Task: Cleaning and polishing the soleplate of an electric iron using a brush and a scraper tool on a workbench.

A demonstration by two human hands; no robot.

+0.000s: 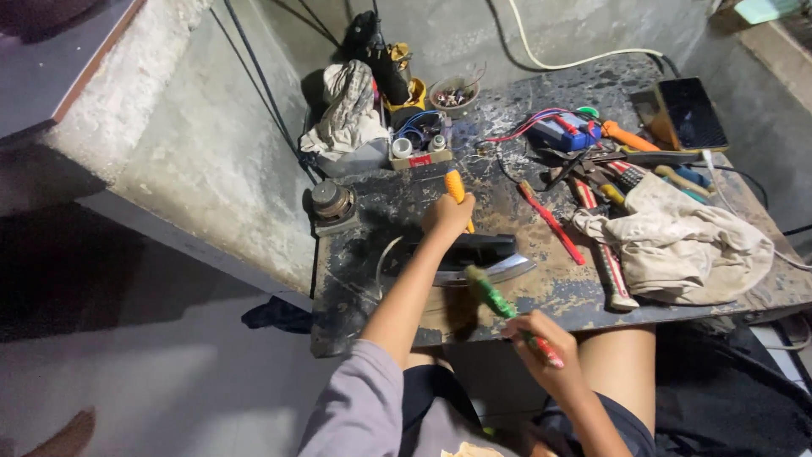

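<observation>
Item: our own body, seen from above. Left hand (447,213): bare, no glove, ring or watch that we can see. Behind it, our forearm is uncovered up to a loose grey-lilac sleeve (359,406) ending near the elbow. Right hand (541,345): bare, forearm uncovered. Below both hands we wear dark shorts (427,393); our knees are bare beneath them.

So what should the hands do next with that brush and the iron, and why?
Probably sweep the green-handled brush in the right hand down onto the clothes iron. Its bristles hover just at the iron's near edge, while the left hand already presses a yellow-handled screwdriver against the iron's top, steadying it on the dirty workbench.
</observation>
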